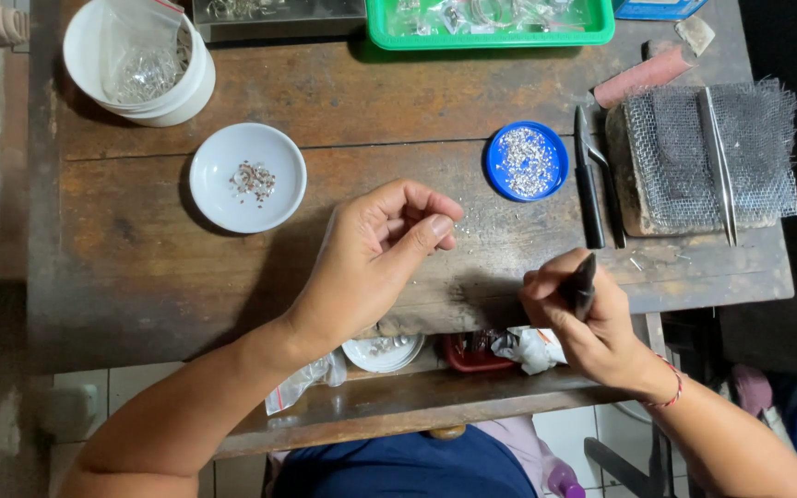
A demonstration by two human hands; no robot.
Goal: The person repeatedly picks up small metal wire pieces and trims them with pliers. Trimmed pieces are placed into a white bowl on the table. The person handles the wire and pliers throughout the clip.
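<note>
Right hand (592,323) grip closed around black tool (583,284); left hand (375,254) pinching.

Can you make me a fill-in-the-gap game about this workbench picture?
1. The right hand holds a dark ____.
2. The tiny silver bits lie in a lid coloured ____.
3. The long tweezers lie on a grey wire ____.
4. The tray at the top is ____.

Missing words: tool; blue; mesh; green

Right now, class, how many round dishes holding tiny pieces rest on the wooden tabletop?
2: the white round dish at left and the blue round dish at right. More may be hidden beyond the frame.
</note>
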